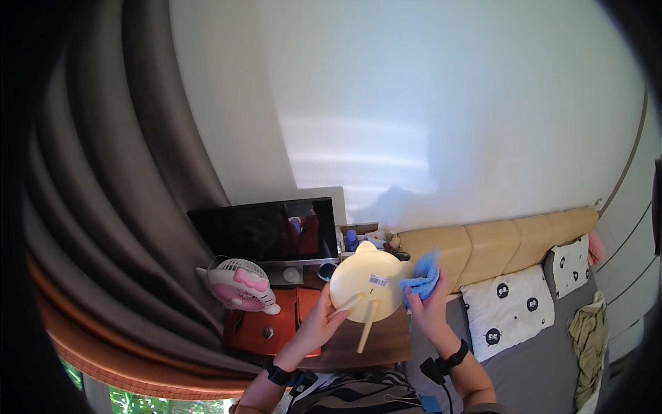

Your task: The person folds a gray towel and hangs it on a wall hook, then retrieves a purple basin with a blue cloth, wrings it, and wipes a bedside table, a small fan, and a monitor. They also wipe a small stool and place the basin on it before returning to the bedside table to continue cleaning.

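Note:
In front of me my left hand holds a pale yellow round object by its lower left edge, near one of its pegs. It has two ear-like bumps on the rim, a label with a printed code, and two peg legs sticking out towards me. It could be the back of a tabletop mirror; its far side is hidden. My right hand grips a crumpled blue cloth just to the right of the object's rim. Each wrist wears a black strap with a small device.
A wooden table carries an orange-red case or folder, a pink and white cat-shaped fan and a dark monitor. Behind stand a purple-capped bottle and small items. At right is a bed with a tan headboard and patterned pillows.

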Demonstrator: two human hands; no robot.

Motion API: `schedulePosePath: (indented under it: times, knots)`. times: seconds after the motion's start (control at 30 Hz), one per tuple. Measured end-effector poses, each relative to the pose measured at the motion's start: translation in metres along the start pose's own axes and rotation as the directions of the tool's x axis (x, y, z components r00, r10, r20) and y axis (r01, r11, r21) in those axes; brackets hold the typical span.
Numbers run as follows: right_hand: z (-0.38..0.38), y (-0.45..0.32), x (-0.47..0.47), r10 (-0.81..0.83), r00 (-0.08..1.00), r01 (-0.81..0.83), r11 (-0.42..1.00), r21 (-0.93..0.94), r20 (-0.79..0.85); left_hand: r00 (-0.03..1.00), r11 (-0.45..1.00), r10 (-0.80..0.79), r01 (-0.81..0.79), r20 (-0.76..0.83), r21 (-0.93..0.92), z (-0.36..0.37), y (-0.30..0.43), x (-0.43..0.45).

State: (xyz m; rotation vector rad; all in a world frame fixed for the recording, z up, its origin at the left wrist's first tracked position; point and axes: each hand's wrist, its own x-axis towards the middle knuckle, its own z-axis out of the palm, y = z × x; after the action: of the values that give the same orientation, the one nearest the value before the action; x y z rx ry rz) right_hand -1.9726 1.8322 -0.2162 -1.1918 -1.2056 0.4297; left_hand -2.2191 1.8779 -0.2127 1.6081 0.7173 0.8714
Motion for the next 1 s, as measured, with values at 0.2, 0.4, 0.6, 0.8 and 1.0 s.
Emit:
schedulePosePath:
  times: [0.2, 0.4, 0.6, 0.8, 1.0]
  knots:
    - [0.017, -0.069, 0.027, -0.339, 0.85, 0.525, 0.615, -0.588, 0.404, 0.984, 0.975, -0.157, 0.142, 0.078, 0.173, 0.004, 0.011, -0.008]
    - [0.022, -0.042, 0.011, -0.447, 0.709, 0.703, 0.393, -0.592, 0.545, 0.994, 0.998, -0.014, 0.02, -0.11, 0.058, -0.013, 0.009, -0.009]
    - [-0.013, -0.008, -0.009, -0.156, 0.862, 0.432, 0.725, -0.537, 0.482, 0.973, 0.995, 0.094, -0.086, -0.213, 0.046, -0.03, 0.025, -0.003]
    - [0.001, -0.074, 0.025, -0.382, 0.922, 0.374, 0.827, -0.419, 0.07, 0.996, 0.995, 0.012, -0.004, -0.084, 0.095, -0.014, 0.031, -0.001]
    - [0.037, -0.069, 0.006, -0.458, 0.555, 0.83, 0.363, -0.425, 0.694, 0.997, 0.885, -0.037, 0.003, 0.064, 0.465, 0.002, 0.022, 0.008]
